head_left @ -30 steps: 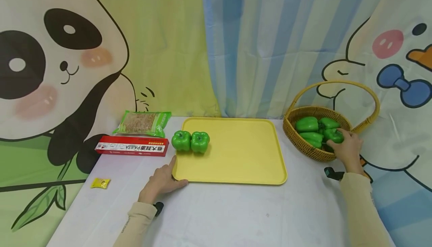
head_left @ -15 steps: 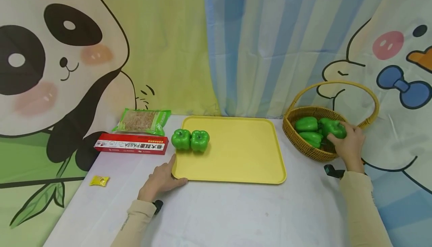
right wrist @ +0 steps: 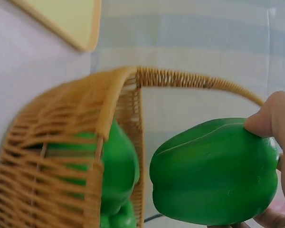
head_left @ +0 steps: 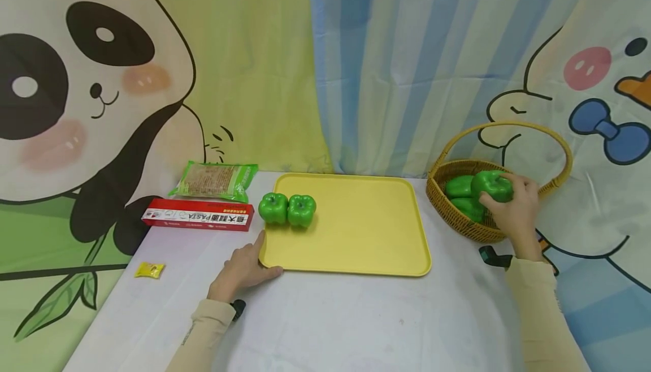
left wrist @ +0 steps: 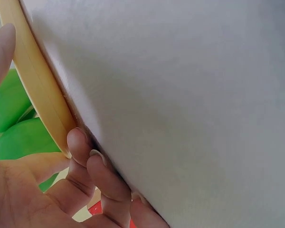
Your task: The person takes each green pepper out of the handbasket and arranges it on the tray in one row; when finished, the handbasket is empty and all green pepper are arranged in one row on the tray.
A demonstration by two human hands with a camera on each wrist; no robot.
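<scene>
Head view: my right hand (head_left: pixel 520 213) raised its gripped bell pepper (head_left: pixel 489 186) above the wicker basket (head_left: pixel 454 221). My spread left hand (head_left: pixel 243 271) touches the tray (head_left: pixel 351 272) edge.

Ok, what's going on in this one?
A person's right hand grips a glossy green bell pepper above the rim of a brown wicker basket, which has more green peppers inside. Their left hand touches the near left corner of a yellow rectangular tray. Two upright green bell peppers sit side by side at the tray's left end.
</scene>
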